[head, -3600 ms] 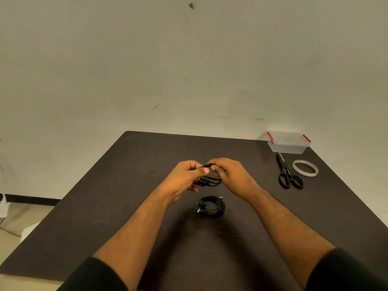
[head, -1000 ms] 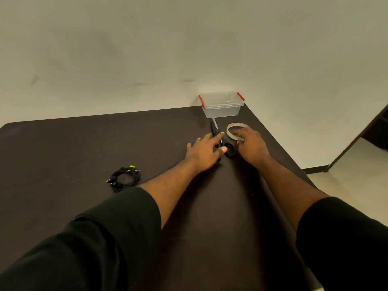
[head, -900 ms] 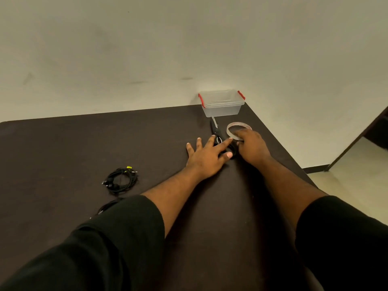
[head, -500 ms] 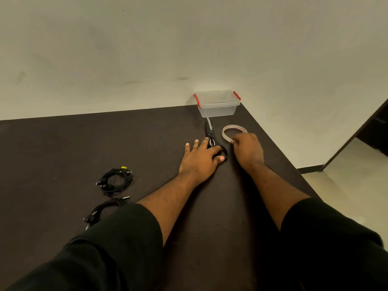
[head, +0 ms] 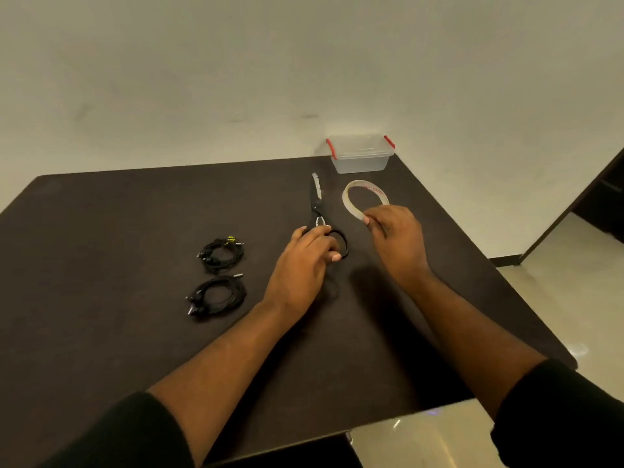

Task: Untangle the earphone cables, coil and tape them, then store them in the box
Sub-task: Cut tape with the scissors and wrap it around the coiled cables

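Note:
Two coiled black earphone cables lie on the dark table (head: 101, 231): the farther coil (head: 222, 255) and the nearer coil (head: 216, 296), both left of my hands. My left hand (head: 304, 265) is closed over the handles of the black scissors (head: 317, 211), whose blades point away from me. My right hand (head: 398, 241) pinches the near edge of the whitish tape roll (head: 351, 201), which is tilted up off the table. The clear box (head: 360, 157) with red clips stands shut at the table's far right corner.
A plain wall rises behind the table. The table's right edge and near-right corner drop to a pale tiled floor (head: 557, 298). A dark doorway or piece of furniture (head: 601, 197) stands at the far right.
Both coils were put down on the left. My hands went to the scissors and tape; since half a second ago the left fingers closed on the handles and the tape's edge lifted.

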